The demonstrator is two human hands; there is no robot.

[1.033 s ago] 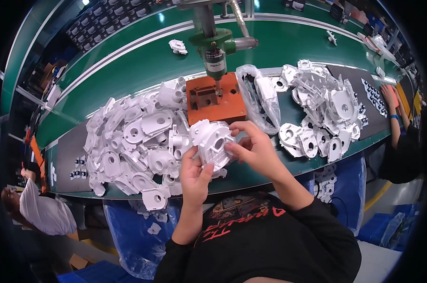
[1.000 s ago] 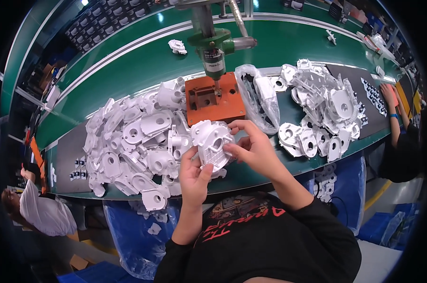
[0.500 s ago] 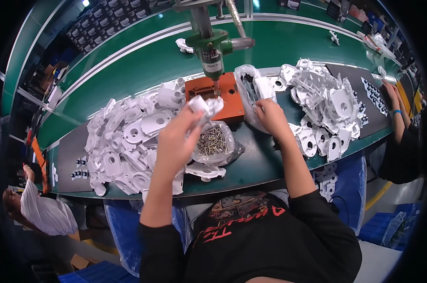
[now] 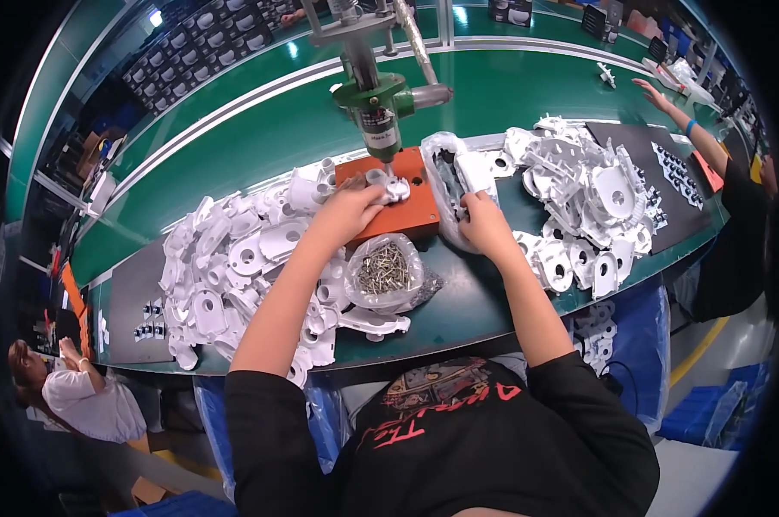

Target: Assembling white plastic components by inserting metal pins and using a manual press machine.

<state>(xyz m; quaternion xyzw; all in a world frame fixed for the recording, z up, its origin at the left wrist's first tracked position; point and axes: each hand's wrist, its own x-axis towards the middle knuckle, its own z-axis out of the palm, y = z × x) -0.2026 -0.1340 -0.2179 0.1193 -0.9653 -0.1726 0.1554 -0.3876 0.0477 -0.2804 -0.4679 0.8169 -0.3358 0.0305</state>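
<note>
My left hand [image 4: 348, 214] holds a small white plastic part [image 4: 394, 189] on the orange fixture block [image 4: 419, 213], its fingers closed round the part's left side. Straight above, the tip of a green-bodied screwdriving machine [image 4: 377, 121] comes down to the part. My right hand [image 4: 490, 226] is at the right side of a clear plastic bag [image 4: 441, 153] with dark pieces inside. Its fingers are curled together at the bag's opening, and what they pinch is hidden. Just in front of the block stands an open bag of screws [image 4: 386, 267].
White plastic parts lie heaped on the left [image 4: 226, 246] and the right [image 4: 592, 194]. Dark mats with small black-and-silver pieces [image 4: 678, 172] lie at both ends. Behind runs a green conveyor belt [image 4: 527, 82]. A co-worker's arm [image 4: 686, 125] reaches over at right; another person [image 4: 88, 392] sits at far left.
My left hand has brought the white part forward from above the screw bag onto the orange block, under the driver. The right hand stays by the plastic bag. The right co-worker's arm has reached toward the belt.
</note>
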